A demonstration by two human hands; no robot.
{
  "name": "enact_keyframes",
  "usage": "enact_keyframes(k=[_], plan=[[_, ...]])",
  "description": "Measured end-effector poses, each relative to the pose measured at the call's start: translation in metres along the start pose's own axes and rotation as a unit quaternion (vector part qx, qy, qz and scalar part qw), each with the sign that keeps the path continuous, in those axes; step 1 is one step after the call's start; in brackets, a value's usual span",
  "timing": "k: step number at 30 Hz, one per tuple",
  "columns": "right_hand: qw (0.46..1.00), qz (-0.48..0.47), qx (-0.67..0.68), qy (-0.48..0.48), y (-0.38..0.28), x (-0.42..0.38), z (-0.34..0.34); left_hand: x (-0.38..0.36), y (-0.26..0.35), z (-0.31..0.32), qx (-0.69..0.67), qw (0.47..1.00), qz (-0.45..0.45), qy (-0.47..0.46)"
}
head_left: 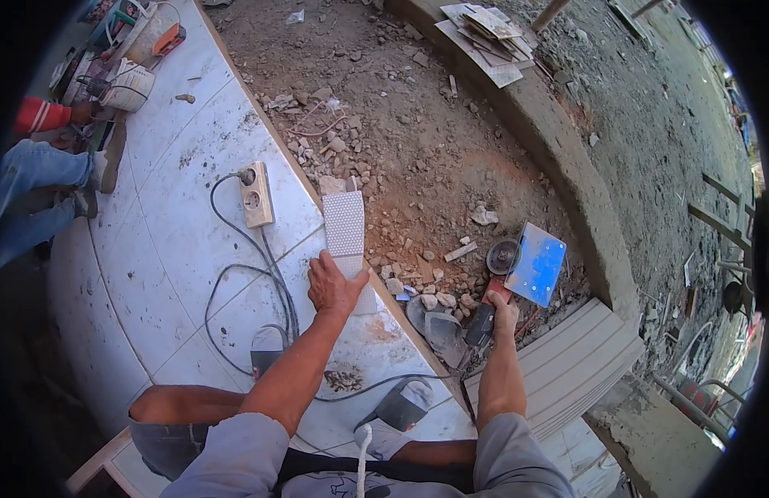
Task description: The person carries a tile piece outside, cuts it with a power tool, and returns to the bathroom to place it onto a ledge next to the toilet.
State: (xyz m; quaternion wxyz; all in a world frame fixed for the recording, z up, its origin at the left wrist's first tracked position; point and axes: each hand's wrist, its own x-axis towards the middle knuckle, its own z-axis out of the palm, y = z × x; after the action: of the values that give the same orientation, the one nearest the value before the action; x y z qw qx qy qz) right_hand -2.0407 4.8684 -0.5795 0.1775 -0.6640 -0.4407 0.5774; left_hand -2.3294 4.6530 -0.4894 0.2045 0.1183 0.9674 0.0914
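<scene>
A white tiled floor (173,257) ends in a slanting edge beside the patterned tile (345,226), and a broad stretch of dirt ground (426,141) runs beyond the tile to a raised concrete kerb (559,141). The tile's far end reaches past that edge, above rubble. The left hand (333,285) grips the tile's nearer part, thumb along its right side. Well to the tile's right, across a gap of stones, the right hand (505,315) is wrapped around an angle grinder (484,315); stacked panels (559,361) hem in its near side. Left of the tile, a socket block (256,195) and looped cable (272,270) narrow the floor space.
</scene>
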Motion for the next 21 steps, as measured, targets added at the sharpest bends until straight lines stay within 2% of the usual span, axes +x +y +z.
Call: enact_keyframes(k=[2, 6, 10, 12, 13, 15, 19, 21], plan=[[0.999, 0.044, -0.015, -0.020, 0.002, 0.006, -0.009, -0.001, 0.006, -0.002, 0.008, 1.000, -0.017, -0.011], [0.995, -0.002, -0.099, -0.011, 0.011, 0.016, -0.021, 0.003, 0.007, -0.003, 0.006, 0.999, -0.027, -0.020], [0.996, -0.007, -0.092, 0.004, 0.035, 0.031, -0.028, 0.003, 0.005, -0.009, -0.015, 0.999, -0.025, -0.019], [0.977, 0.007, -0.210, 0.034, 0.022, 0.018, -0.026, 0.004, 0.002, -0.010, -0.028, 0.999, -0.022, -0.037], [0.977, 0.006, -0.210, 0.034, 0.022, 0.016, -0.027, 0.004, 0.001, -0.011, -0.029, 0.999, -0.023, -0.036], [0.947, -0.009, -0.311, 0.082, 0.020, 0.010, -0.023, 0.005, -0.003, -0.016, -0.076, 0.995, -0.030, -0.053], [0.958, 0.002, -0.283, 0.052, 0.022, 0.005, -0.021, 0.009, -0.015, -0.013, -0.136, 0.989, -0.040, -0.050], [0.925, 0.007, -0.370, 0.086, 0.017, -0.007, -0.021, 0.005, -0.020, -0.011, -0.202, 0.977, -0.029, -0.065]])
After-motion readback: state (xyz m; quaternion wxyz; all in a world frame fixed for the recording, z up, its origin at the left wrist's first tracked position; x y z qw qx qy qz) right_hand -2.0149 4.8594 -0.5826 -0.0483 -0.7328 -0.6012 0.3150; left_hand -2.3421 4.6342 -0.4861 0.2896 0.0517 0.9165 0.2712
